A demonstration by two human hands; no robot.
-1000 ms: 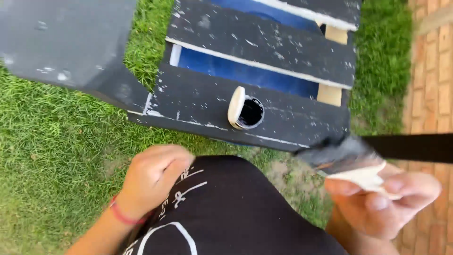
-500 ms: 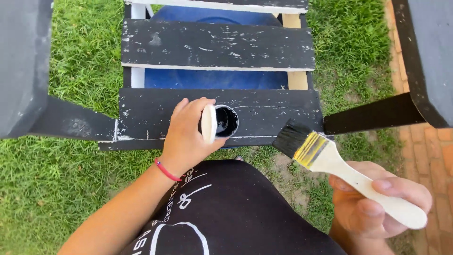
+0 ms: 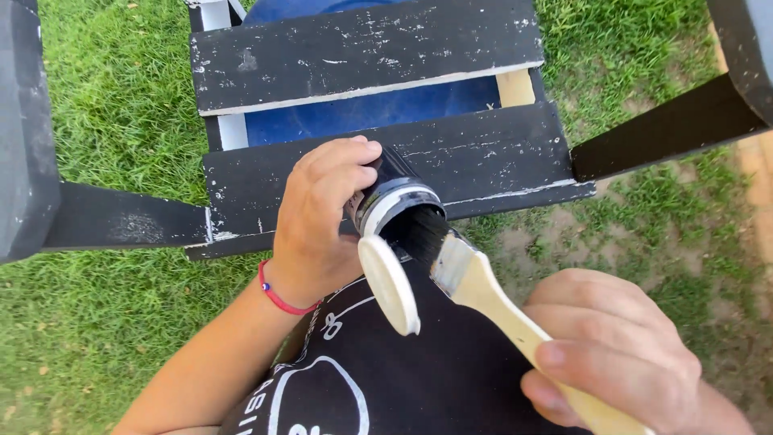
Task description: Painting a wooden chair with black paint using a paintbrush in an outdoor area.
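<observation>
The black slatted bench fills more of the view than half a second ago, and the paint can, then lying on its front slat, is now lifted and tipped toward five o'clock. The left hand is wrapped tight around the can, wrist bent. The right hand, at four o'clock, has closed in, clamped on the paintbrush, its bristles now inside the can's mouth beside the white lid.
</observation>
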